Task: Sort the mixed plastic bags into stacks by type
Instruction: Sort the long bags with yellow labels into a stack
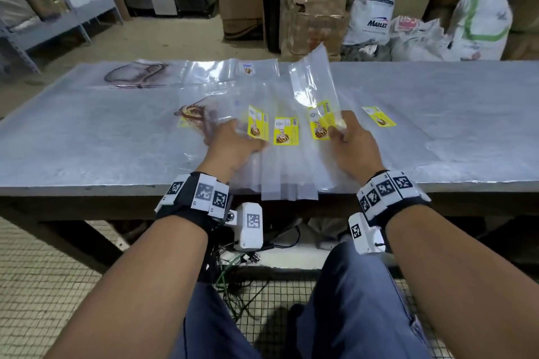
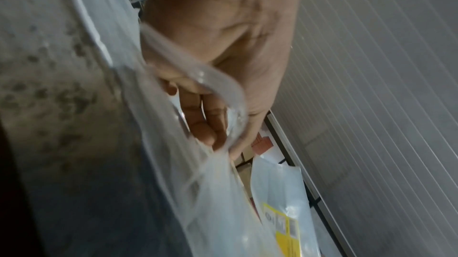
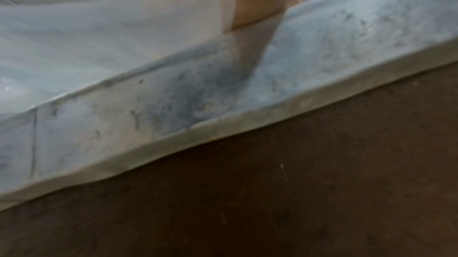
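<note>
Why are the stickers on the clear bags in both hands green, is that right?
Not green. The labels on the clear bags are yellow, as the head view shows. The rest holds: the left hand and the right hand both grip clear bags over the table.

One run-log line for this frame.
left hand: grips fanned bags | right hand: lifts one yellow-label bag | table: sorting unfinished
</note>
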